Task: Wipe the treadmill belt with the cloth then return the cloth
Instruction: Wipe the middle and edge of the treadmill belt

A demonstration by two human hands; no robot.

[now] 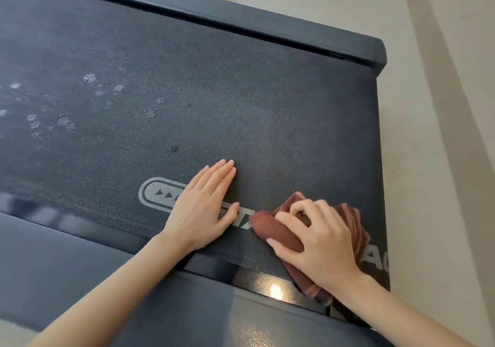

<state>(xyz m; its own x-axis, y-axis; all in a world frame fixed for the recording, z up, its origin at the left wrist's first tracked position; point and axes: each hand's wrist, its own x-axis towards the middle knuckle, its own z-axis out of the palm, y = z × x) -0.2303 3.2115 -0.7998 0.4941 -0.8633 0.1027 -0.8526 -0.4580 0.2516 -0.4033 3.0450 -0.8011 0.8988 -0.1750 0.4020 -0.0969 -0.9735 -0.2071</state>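
**Near side rail crossed by both forearms; cloth at the belt's end, dust waiting on the other side**

Near side rail [67,261] runs dark and glossy under both forearms, on the camera's side of the arrow logo [158,192] printed on the treadmill belt [187,78].

Left of and beyond the arrow logo lies a scatter of pale blotches [91,78], with a few fainter ones nearer the logo. They look like dried dust or splashes, and that patch looks unwiped.

On the logo's right end rests the left hand [199,207], flat, fingers straight and together, palm down on the belt. It holds nothing and appears to be bracing the belt.

Just right of the logo, the right hand [318,237] has its fingers and thumb curled round a bunched maroon cloth [270,228], pressing it onto the belt close to the near rail. Further right the belt ends and pale floor [442,159] begins. The far side rail [241,17] runs beyond the logo.

Wiping seems well short of done. To do it well, I would spread the cloth flatter under the palm so that more of it meets the textured surface. Then I would work in overlapping strokes across the width, moving leftward past the logo to the blotches. The flat hand should keep the belt from sliding. The marks probably need firmer, repeated passes.
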